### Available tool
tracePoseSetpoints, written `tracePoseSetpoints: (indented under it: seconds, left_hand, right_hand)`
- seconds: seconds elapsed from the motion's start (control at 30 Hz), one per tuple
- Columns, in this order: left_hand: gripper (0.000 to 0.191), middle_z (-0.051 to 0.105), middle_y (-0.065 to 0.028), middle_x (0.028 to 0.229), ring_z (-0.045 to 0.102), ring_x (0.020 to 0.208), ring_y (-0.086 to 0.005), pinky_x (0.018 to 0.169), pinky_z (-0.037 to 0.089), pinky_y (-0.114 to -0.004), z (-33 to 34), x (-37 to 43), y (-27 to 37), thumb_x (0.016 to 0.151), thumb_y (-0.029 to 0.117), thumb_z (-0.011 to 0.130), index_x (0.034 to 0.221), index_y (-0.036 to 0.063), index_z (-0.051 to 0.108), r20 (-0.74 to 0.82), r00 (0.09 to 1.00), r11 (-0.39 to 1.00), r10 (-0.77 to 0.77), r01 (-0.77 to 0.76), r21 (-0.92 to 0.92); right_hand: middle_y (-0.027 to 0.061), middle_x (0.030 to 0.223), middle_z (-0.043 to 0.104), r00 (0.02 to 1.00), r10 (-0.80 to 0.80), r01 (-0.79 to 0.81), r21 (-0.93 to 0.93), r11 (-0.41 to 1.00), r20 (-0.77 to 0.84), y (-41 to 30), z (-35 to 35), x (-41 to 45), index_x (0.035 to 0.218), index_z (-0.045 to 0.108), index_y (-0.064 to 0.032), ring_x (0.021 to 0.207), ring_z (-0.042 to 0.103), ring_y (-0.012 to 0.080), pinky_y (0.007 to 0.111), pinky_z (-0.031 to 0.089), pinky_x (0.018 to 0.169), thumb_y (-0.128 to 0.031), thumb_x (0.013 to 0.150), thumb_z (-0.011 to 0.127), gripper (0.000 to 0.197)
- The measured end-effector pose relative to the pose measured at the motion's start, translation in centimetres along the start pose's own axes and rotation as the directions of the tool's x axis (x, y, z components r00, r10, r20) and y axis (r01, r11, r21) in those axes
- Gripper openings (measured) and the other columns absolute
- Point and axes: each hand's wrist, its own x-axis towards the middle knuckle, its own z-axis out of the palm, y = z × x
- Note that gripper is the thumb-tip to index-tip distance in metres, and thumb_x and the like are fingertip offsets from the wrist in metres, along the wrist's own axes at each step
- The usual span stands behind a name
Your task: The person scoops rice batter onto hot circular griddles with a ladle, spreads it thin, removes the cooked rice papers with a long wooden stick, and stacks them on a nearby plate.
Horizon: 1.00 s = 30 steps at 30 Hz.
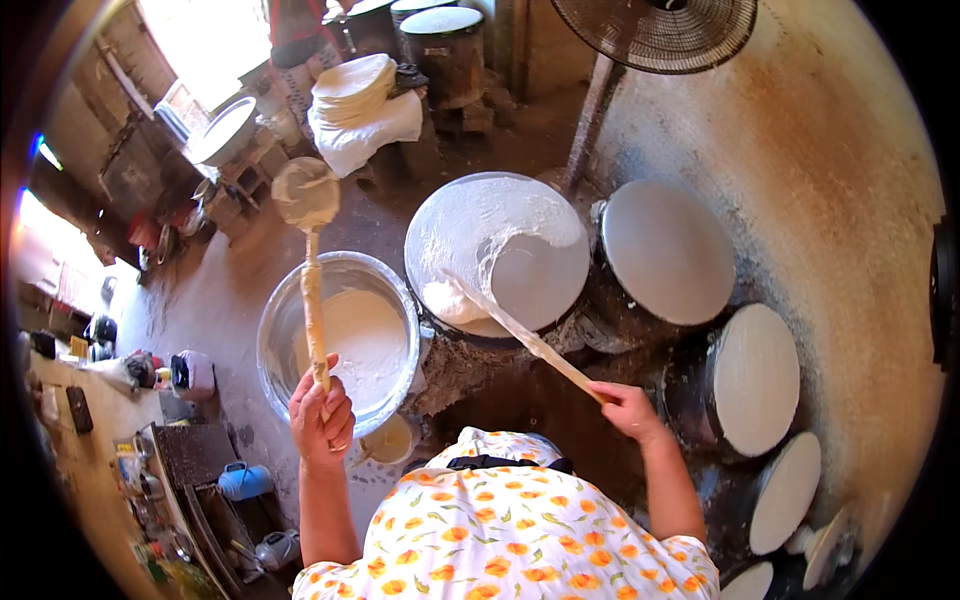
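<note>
My left hand (324,412) is closed around the wrapped handle of a ladle (306,193), whose round, batter-coated head is raised beyond a large metal basin (270,315). Pale batter (360,337) lies in the basin. In my right hand (626,409) is a long wooden stick (536,345). Its far end touches a lump of white batter or dough (452,301) at the near left of a round griddle (536,274). A white layer (480,206) covers the griddle's far and left parts; a smooth grey surface shows at its right.
Several round griddles or covered drums, one of them grey (667,251), curve down the right side by the wall. A fan (667,30) stands at the top right. Stacked round flatbreads (352,90) rest on a white cloth beyond the basin. A small bucket (390,439) sits near my left forearm.
</note>
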Motion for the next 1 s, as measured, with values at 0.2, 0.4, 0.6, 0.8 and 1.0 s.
tracePoseSetpoints:
  seconds: [0.2,0.4,0.6,0.8,1.0]
  left_hand:
    - [0.03,0.046,-0.0031,0.067,0.035,0.037,-0.0043,0.03,0.03,-0.018,-3.2,-0.1,1.3,0.093,0.01,0.047,0.121,-0.0023,0.049,-0.064,0.986,0.962,-0.154,0.164,0.217]
    - [0.026,0.047,-0.0019,0.065,0.037,0.037,-0.0045,0.03,0.031,-0.019,-6.3,-1.5,4.2,0.093,0.01,0.046,0.118,0.0004,0.051,-0.109,0.98,0.903,-0.164,0.193,0.383]
    - [0.025,0.047,-0.0018,0.065,0.037,0.037,-0.0048,0.03,0.032,-0.019,-6.9,-2.3,4.4,0.093,0.01,0.046,0.116,0.0021,0.052,-0.127,0.967,0.891,-0.223,0.255,0.375]
    - [0.024,0.047,-0.0014,0.064,0.037,0.037,-0.0048,0.03,0.032,-0.019,-7.5,-2.1,4.0,0.093,0.01,0.047,0.116,0.0023,0.052,-0.128,0.967,0.891,-0.222,0.254,0.376]
    - [0.024,0.047,-0.0012,0.064,0.037,0.037,-0.0051,0.03,0.031,-0.019,-6.5,-1.4,2.9,0.093,0.009,0.046,0.115,0.0022,0.051,-0.113,0.959,0.881,-0.26,0.283,0.379]
  right_hand:
    - [0.0108,0.072,0.05,0.947,-0.278,0.097,-0.683,0.724,-0.161,-3.3,15.0,0.6,0.122,0.059,-0.0316,0.062,0.059,0.0309,0.04,0.052,0.056,-0.005,0.08,0.055,0.049]
    - [0.0104,0.073,0.047,0.945,-0.143,-0.213,-0.885,0.414,-0.295,-1.7,13.5,-5.6,0.129,0.05,-0.0404,0.055,0.057,0.0308,0.041,0.049,0.049,-0.008,0.086,0.052,0.054]
    - [0.0133,0.074,0.051,0.967,-0.14,-0.091,-0.806,0.585,-0.211,-5.5,20.4,-2.6,0.131,0.049,-0.0342,0.059,0.059,0.0334,0.045,0.051,0.053,-0.01,0.086,0.051,0.051]
    - [0.0152,0.08,0.053,0.959,0.095,-0.281,-0.833,0.477,-0.269,-3.4,18.4,-5.4,0.136,0.041,-0.039,0.064,0.061,0.0332,0.044,0.052,0.058,-0.007,0.087,0.046,0.058]
    - [0.0151,0.076,0.052,0.913,0.056,-0.376,-0.78,0.501,-0.404,-2.4,14.8,-7.9,0.131,0.048,-0.0358,0.063,0.059,0.0355,0.045,0.05,0.06,-0.007,0.084,0.051,0.055]
